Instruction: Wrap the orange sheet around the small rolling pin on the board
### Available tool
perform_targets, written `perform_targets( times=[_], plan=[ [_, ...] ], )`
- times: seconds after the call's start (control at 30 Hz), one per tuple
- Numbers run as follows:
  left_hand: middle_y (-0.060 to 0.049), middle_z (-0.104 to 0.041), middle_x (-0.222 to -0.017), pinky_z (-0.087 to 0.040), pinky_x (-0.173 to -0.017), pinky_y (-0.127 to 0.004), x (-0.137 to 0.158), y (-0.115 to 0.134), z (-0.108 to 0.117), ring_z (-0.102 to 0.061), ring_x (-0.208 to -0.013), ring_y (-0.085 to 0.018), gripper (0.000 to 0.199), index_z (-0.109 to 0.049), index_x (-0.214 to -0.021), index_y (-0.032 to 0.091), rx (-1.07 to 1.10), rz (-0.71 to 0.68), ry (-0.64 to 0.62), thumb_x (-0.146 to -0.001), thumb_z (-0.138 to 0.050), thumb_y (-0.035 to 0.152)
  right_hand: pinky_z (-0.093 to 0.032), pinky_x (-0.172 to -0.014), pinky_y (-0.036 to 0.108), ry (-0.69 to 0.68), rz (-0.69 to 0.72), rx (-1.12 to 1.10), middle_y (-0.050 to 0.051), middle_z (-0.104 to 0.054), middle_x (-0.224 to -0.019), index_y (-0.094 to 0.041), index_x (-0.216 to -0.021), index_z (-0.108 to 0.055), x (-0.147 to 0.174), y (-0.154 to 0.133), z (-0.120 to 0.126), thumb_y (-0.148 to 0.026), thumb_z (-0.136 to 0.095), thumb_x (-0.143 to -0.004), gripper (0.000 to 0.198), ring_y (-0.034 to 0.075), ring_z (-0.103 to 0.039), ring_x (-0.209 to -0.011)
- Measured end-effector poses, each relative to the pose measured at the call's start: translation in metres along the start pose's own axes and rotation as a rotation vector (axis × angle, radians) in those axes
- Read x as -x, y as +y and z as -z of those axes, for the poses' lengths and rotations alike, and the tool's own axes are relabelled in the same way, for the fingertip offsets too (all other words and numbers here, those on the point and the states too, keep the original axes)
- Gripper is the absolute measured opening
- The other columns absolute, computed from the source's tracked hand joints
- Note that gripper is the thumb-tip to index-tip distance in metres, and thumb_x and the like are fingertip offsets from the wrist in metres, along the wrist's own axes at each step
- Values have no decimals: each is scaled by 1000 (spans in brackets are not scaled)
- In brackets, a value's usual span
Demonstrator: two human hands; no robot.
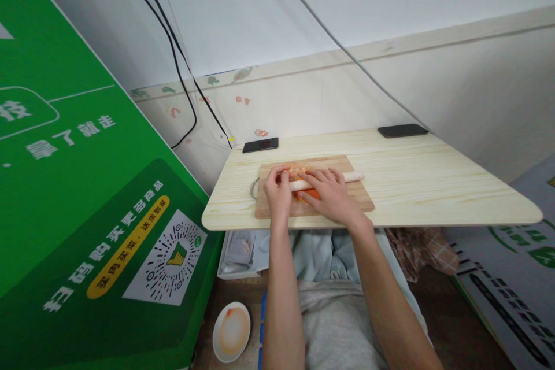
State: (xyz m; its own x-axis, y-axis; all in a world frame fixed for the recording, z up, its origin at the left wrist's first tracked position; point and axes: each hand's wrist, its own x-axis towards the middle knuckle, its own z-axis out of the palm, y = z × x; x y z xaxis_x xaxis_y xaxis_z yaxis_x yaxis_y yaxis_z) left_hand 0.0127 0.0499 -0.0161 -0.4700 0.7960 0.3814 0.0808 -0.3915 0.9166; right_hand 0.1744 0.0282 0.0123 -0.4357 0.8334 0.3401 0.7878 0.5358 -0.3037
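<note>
A pale wooden rolling pin (354, 177) lies across a wooden cutting board (358, 196), over a flattened orange piece (311, 193) that looks like dough. Curled at the pin's left end is my left hand (278, 192), its fingers closed around it; that end is hidden. My right hand (328, 192) rests over the middle of the pin, fingers bent across it and thumb near the orange piece. The pin's right tip sticks out past my right hand. Behind the pin, small yellowish-orange bits (299, 170) lie on the board, partly covered by my fingers.
The board sits on a light wood-grain table (433, 185) against the wall. Two black phones (260, 145) (402, 130) lie at its back edge. A stained white bowl (232, 330) is on the floor at the lower left. A green printed panel (87, 185) stands left.
</note>
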Motion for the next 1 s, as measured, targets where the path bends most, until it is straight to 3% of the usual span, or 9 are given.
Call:
perform_targets(
  times=[0.33,0.7,1.0],
  plan=[
    [-4,-79,-93,-59,-84,-31,2,0,0,-73,-85,-19,16,-78,-95,21,19,13,-10,-95,-62,25,-27,-134,61,-81,27,-10,11,-68,-159,-31,-164,-60,10,5,10,-50,-56,-112,56,35,-55,-151],
    [-5,-80,-94,-59,-85,-31,2,2,0,-73,-87,-19,16,-77,-93,20,-12,1,2,-95,-62,23,-28,-132,61,-4,2,-16,13,-71,-154,-28,-157,-66,2,1,1,-44,-56,-112,49,34,-59,-146],
    [-4,-79,-91,-59,-82,-29,1,2,0,-73,-83,-18,16,-78,-94,20,21,15,-9,-95,-62,25,-29,-134,61,-111,26,-39,12,-68,-159,-30,-166,-59,12,4,15,-50,-56,-112,58,35,-56,-151]
  ],
)
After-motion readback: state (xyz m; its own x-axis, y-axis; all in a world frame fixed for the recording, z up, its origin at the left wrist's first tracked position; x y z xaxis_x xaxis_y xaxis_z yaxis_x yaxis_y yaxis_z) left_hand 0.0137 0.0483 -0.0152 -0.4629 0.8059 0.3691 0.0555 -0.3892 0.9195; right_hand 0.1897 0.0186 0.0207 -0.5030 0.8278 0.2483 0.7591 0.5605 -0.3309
